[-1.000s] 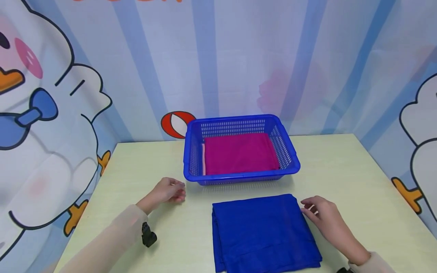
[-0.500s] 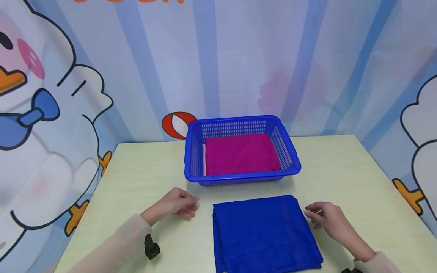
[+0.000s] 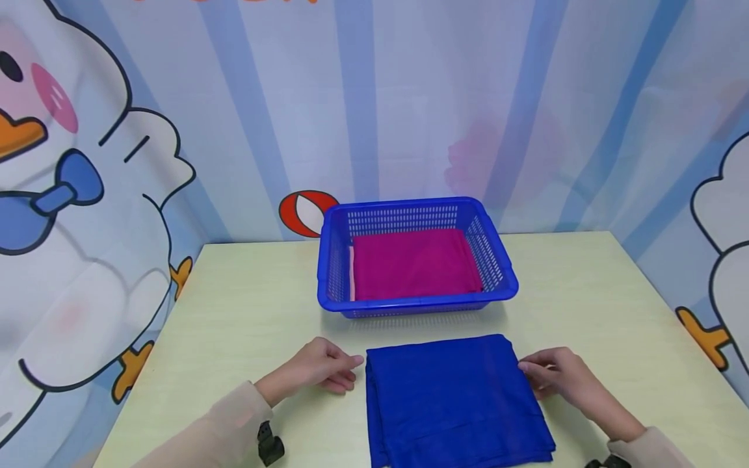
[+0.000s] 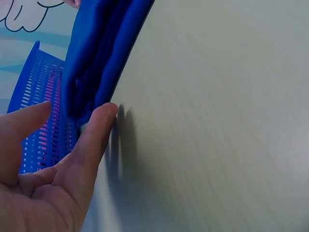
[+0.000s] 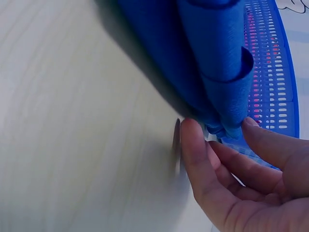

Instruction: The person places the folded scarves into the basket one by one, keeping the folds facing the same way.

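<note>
A folded dark blue cloth (image 3: 456,400) lies on the table near me, its layers stacked along the sides. My left hand (image 3: 322,367) is just off the cloth's far left corner; in the left wrist view the thumb stands apart from the fingers, and a fingertip (image 4: 108,110) is by the folded edge. At the far right corner is my right hand (image 3: 558,377). In the right wrist view its thumb (image 5: 253,126) and forefinger (image 5: 192,133) are on either side of the folded cloth end, the thumb seeming to touch it.
Behind the cloth stands a blue plastic basket (image 3: 418,304) with a folded magenta cloth (image 3: 415,263) in it. A strip of pale pink cloth (image 3: 352,273) shows at that cloth's left side. The pale table (image 3: 257,292) meets a printed backdrop (image 3: 404,97) at the back.
My left hand has moved right and nearer to me, up to the blue cloth's left corner. The right hand has shifted slightly at the right edge. The cloth and basket stay put.
</note>
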Available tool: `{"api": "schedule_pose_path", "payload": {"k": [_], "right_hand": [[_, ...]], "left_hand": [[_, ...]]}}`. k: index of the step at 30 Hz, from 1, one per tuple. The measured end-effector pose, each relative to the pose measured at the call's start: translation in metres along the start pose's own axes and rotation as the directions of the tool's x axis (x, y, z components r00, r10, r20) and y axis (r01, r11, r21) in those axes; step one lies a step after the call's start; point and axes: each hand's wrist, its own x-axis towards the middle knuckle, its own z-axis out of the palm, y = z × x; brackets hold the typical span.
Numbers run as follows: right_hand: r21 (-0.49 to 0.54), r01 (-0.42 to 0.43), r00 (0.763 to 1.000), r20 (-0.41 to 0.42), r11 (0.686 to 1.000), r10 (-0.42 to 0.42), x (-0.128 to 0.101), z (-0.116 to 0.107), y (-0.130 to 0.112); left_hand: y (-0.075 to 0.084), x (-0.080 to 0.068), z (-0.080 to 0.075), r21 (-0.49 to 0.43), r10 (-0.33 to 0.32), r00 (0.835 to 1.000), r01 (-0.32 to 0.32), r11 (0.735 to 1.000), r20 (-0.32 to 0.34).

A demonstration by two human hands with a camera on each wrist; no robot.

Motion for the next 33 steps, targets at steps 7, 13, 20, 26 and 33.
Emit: {"api": "schedule_pose_path", "payload": {"k": [7,13,20,26,33], "right_hand": [[0.010,-0.032,0.999,0.019,0.999,0.032,0.002,0.001,-0.001],[0.010,-0.068,0.997,0.021,0.998,0.067,0.005,0.003,-0.004],[-0.029,-0.064,0.998,0.010,0.998,0.064,0.007,0.004,-0.006],[-0.028,-0.063,0.998,0.010,0.998,0.063,0.008,0.004,-0.008],[0.019,-0.091,0.996,0.022,0.996,0.091,0.008,0.005,-0.009]], "left_hand": [[-0.002,-0.001,0.011,-0.027,-0.008,0.999,0.009,1.000,0.033],[-0.001,-0.003,0.018,-0.070,0.010,0.998,-0.005,0.998,0.067],[0.001,-0.004,0.024,-0.087,0.026,0.997,-0.020,0.996,0.068],[0.000,-0.003,0.029,-0.089,0.020,0.998,-0.015,0.996,0.059],[0.000,-0.001,0.036,-0.075,0.013,0.999,-0.011,0.997,0.034]]}}
